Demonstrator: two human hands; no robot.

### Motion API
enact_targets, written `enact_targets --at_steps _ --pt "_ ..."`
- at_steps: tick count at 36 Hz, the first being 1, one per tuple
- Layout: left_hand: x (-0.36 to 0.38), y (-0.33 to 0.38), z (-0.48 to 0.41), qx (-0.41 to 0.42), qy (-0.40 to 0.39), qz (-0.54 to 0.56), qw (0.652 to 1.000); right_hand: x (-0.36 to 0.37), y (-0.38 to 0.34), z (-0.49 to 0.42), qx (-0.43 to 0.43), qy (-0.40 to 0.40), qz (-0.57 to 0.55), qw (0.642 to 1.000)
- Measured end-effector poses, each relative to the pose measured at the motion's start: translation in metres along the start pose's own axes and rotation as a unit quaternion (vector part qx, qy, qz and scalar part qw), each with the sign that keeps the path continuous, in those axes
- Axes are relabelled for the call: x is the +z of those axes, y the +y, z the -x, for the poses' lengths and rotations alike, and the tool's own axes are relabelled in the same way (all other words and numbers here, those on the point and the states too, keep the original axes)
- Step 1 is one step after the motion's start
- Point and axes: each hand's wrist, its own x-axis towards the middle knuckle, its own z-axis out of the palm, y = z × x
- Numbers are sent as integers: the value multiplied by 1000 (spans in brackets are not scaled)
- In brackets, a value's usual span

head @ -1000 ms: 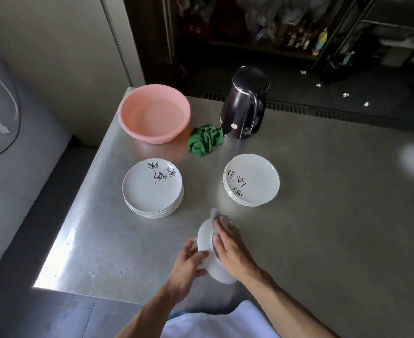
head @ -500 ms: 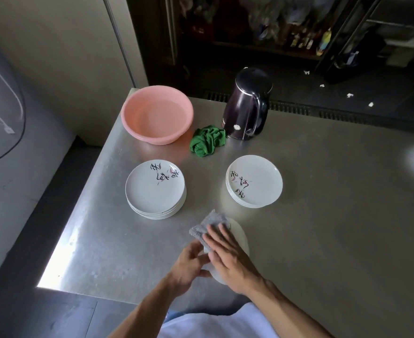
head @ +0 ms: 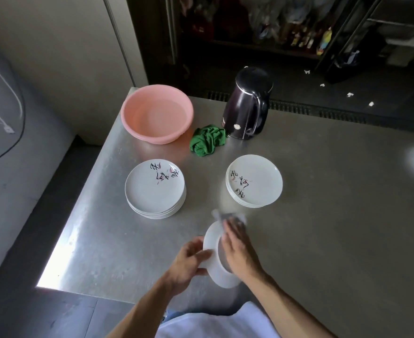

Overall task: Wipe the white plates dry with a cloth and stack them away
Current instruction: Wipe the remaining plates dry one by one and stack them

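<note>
so l hand (head: pixel 186 262) grips tilted plate (head: pixel 211 244), r hand (head: pixel 240 255) presses cloth (head: pixel 228 216) on it

The scene is taken by a single wide-angle camera worn on the head; it is set above the near edge of the table (head: pixel 323 215) and tilted forward and down; the left hand (head: pixel 188 262), the right hand (head: pixel 240 254) and the white plate (head: pixel 212 242) between them are caught closest, low in the middle, the forearms entering from the bottom edge; the pink basin (head: pixel 156 113) and dark kettle (head: pixel 247 106) are seen farther off; the floor (head: pixel 371 98) and shelves (head: pixel 286 32) are taken in along the top.
</note>
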Motion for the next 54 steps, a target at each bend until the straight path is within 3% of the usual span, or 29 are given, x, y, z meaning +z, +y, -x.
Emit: enact_targets --at_steps 2,3,5,7,10,15,18,23,27,30,33,35,39,43,45,48,50,52,54 --pt "-1 0 1 -4 4 8 1000 -5 6 -6 140 12 -14 990" --pt "-1 -1 1 -5 4 10 1000 -6 7 -5 156 9 -14 988" --pt "-1 -1 3 -8 -1 11 1000 -3 1 0 97 12 1 995" --pt "2 1 4 -2 -11 5 1000 -2 -8 10 -20 -1 10 1000" --pt "5 2 6 19 -22 -6 1000 -2 -10 20 -144 -50 33 988" --pt "4 -4 5 1 21 88 996 -4 2 14 9 -20 4 1000" --pt "7 -1 -2 -10 62 138 988 -3 2 14 -30 -44 66 996" --pt "9 21 -21 -3 108 200 974 -10 -17 26 -52 -89 44 994" --pt "19 41 -28 27 70 201 977 -21 -28 18 -112 21 163 980" --pt "23 47 -32 24 67 211 975 -34 -31 5 -29 64 83 994" --pt "20 43 -39 21 173 29 984 -41 -21 -6 148 96 -107 979" --pt "17 36 -36 4 201 -56 978 -39 -10 -8 222 108 -162 955" --pt "8 20 -23 -41 150 5 988 -35 6 0 285 122 -213 927" --pt "8 12 -16 -25 148 -28 988 -31 16 7 337 152 -232 900" --pt "9 10 -13 -17 151 -44 987 -28 15 12 326 164 -202 909" --pt "12 8 -11 -13 154 -45 987 -20 11 17 214 143 -110 960" --pt "16 7 -12 -14 152 -41 987 -12 9 16 146 47 -10 988" --pt "22 6 -13 -9 142 -39 989 -2 5 13 99 -55 125 986" --pt "25 7 -15 -1 129 -28 991 4 -2 14 29 -108 157 981"
